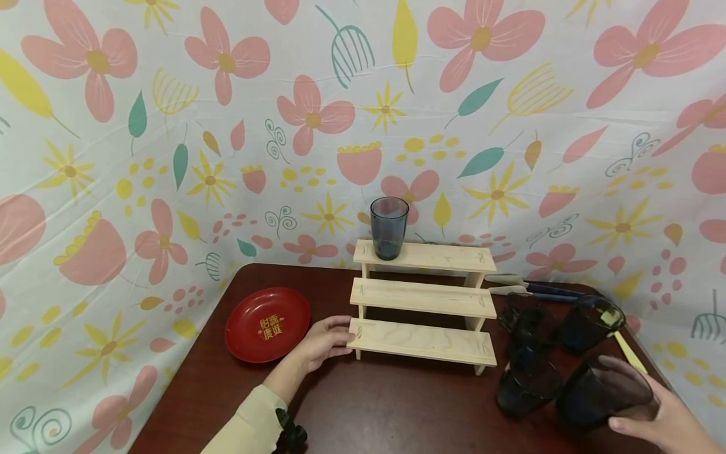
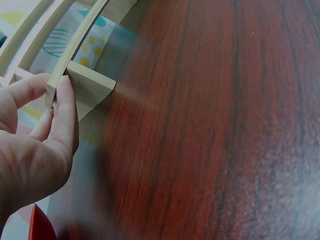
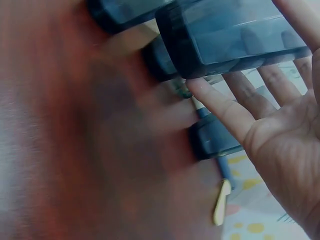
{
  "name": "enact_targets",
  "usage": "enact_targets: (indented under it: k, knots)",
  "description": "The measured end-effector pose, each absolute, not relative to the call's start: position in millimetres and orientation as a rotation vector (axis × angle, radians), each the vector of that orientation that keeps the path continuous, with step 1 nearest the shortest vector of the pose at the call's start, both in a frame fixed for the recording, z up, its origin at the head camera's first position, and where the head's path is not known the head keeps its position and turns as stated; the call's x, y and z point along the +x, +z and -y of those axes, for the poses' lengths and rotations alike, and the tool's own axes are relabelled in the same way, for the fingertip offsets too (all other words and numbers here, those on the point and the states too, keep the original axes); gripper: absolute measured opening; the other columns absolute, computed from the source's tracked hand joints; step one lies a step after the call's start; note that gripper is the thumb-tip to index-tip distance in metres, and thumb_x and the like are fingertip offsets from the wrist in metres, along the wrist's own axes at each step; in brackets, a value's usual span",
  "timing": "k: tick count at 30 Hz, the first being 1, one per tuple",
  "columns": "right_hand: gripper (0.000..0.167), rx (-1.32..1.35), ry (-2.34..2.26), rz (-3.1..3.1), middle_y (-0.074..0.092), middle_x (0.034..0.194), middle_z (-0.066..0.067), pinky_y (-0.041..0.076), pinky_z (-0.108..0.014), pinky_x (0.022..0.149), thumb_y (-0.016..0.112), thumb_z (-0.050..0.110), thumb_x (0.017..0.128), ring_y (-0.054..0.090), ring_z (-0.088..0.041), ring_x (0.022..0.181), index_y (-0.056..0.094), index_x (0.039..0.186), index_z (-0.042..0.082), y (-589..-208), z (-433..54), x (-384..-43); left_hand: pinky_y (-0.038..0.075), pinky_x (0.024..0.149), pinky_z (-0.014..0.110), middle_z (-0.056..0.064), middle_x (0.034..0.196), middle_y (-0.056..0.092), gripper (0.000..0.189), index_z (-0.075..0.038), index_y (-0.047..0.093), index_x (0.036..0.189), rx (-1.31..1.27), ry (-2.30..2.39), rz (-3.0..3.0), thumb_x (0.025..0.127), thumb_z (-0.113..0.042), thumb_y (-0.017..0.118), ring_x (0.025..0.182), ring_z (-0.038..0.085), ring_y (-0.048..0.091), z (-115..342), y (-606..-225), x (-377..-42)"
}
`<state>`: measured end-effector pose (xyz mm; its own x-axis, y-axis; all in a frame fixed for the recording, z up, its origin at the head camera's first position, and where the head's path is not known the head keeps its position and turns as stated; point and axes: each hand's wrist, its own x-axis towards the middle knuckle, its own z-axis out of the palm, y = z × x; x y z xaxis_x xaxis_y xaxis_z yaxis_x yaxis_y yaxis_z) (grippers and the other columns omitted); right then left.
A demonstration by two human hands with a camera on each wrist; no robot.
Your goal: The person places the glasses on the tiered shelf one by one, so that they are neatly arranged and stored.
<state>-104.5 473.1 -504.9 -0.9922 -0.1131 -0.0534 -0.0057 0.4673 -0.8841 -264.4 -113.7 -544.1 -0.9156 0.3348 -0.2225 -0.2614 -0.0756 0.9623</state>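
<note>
A three-tier wooden stand [image 1: 422, 340] is on the dark table. My left hand [image 1: 324, 345] pinches the left end of its lowest board, thumb and fingers on either face in the left wrist view. On the top tier, towards the left, a blue-grey glass [image 1: 389, 228] stands upright. At the right my right hand [image 1: 660, 410] holds a dark tinted glass [image 1: 598, 394], tilted with its mouth towards the palm. In the right wrist view the fingers lie along the side of this glass [image 3: 230, 42] and the thumb is across from them.
Several more dark glasses [image 1: 527, 386] crowd the table's right side, beside the stand. Behind them lie blue-handled utensils [image 1: 547, 291] and a yellow-ended one [image 1: 629, 353]. A red plate [image 1: 244, 343] with gold characters sits left of the stand. Flowered cloth [image 1: 317, 183] hangs behind the table.
</note>
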Motion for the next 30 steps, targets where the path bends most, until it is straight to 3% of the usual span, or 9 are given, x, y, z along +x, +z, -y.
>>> enact_targets:
  k: [2, 3, 4, 9, 12, 15, 19, 24, 30]
  knots:
    - [0.088, -0.110, -1.531, -2.666, 0.050, 0.133, 0.035, 0.062, -0.041, 0.073, 0.067, -0.004, 0.098, 0.061, 0.008, 0.103, 0.021, 0.160, 0.038, -496, -471, -106, 0.061, 0.083, 0.037, 0.020, 0.124, 0.064, 0.063, 0.007, 0.044, 0.148, 0.078, 2.047, -1.807, 0.093, -0.005, 0.072, 0.095, 0.023, 0.070, 114, -544, -265]
    - [0.088, -0.162, -1.538, -2.723, 0.043, 0.128, 0.044, 0.062, -0.040, 0.069, 0.066, -0.006, 0.097, 0.059, 0.013, 0.102, 0.026, 0.153, 0.048, -494, -470, -107, 0.061, 0.083, 0.036, 0.020, 0.124, 0.064, 0.063, 0.007, 0.044, 0.148, 0.077, 2.048, -1.804, 0.093, -0.005, 0.072, 0.095, 0.023, 0.070, 114, -544, -265]
    - [0.090, -0.193, -1.526, -2.765, 0.041, 0.130, 0.044, 0.061, -0.039, 0.067, 0.066, -0.008, 0.097, 0.057, 0.015, 0.102, 0.026, 0.154, 0.048, -490, -469, -108, 0.061, 0.083, 0.036, 0.020, 0.124, 0.064, 0.063, 0.007, 0.044, 0.148, 0.076, 2.050, -1.803, 0.092, -0.004, 0.072, 0.095, 0.023, 0.070, 114, -544, -265]
    - [0.093, -0.128, -1.528, -2.856, 0.038, 0.125, 0.043, 0.060, -0.036, 0.061, 0.068, -0.007, 0.096, 0.064, 0.006, 0.090, 0.023, 0.153, 0.051, -468, -464, -116, 0.061, 0.083, 0.036, 0.020, 0.123, 0.064, 0.062, 0.008, 0.044, 0.147, 0.075, 2.056, -1.795, 0.092, -0.003, 0.071, 0.095, 0.023, 0.070, 115, -545, -265]
    - [0.098, -0.222, -1.623, -2.862, 0.039, 0.132, 0.037, 0.059, -0.028, 0.065, 0.067, -0.015, 0.092, 0.064, 0.006, 0.095, 0.025, 0.158, 0.043, -456, -462, -124, 0.061, 0.083, 0.036, 0.020, 0.123, 0.064, 0.062, 0.007, 0.044, 0.147, 0.078, 2.059, -1.790, 0.093, -0.004, 0.071, 0.095, 0.023, 0.070, 114, -545, -265]
    - [0.095, -0.455, -1.870, -2.722, 0.047, 0.143, 0.020, 0.058, -0.022, 0.071, 0.061, -0.029, 0.086, 0.062, 0.005, 0.108, 0.034, 0.161, 0.023, -445, -459, -135, 0.061, 0.082, 0.036, 0.020, 0.123, 0.064, 0.062, 0.007, 0.045, 0.147, 0.079, 2.061, -1.785, 0.093, -0.004, 0.071, 0.094, 0.023, 0.070, 114, -545, -266]
    - [0.089, -0.673, -2.077, -2.476, 0.053, 0.146, 0.004, 0.057, -0.020, 0.081, 0.053, -0.035, 0.085, 0.063, -0.004, 0.117, 0.033, 0.160, 0.008, -426, -453, -147, 0.061, 0.082, 0.036, 0.019, 0.122, 0.064, 0.061, 0.007, 0.045, 0.147, 0.076, 2.059, -1.785, 0.093, -0.004, 0.071, 0.094, 0.022, 0.070, 114, -545, -266]
    - [0.089, -0.679, -2.012, -2.564, 0.052, 0.149, 0.004, 0.052, -0.014, 0.088, 0.056, -0.033, 0.086, 0.058, -0.002, 0.123, 0.030, 0.162, 0.005, -401, -436, -163, 0.061, 0.083, 0.036, 0.020, 0.123, 0.064, 0.061, 0.007, 0.045, 0.147, 0.074, 2.054, -1.790, 0.093, -0.004, 0.071, 0.094, 0.023, 0.070, 114, -545, -266]
    - [0.086, -0.532, -1.848, -2.817, 0.058, 0.141, 0.010, 0.050, -0.011, 0.081, 0.068, -0.023, 0.086, 0.060, 0.001, 0.112, 0.038, 0.160, 0.011, -382, -412, -186, 0.061, 0.083, 0.037, 0.020, 0.124, 0.063, 0.061, 0.007, 0.044, 0.147, 0.084, 2.055, -1.793, 0.093, -0.004, 0.071, 0.095, 0.023, 0.070, 114, -545, -266]
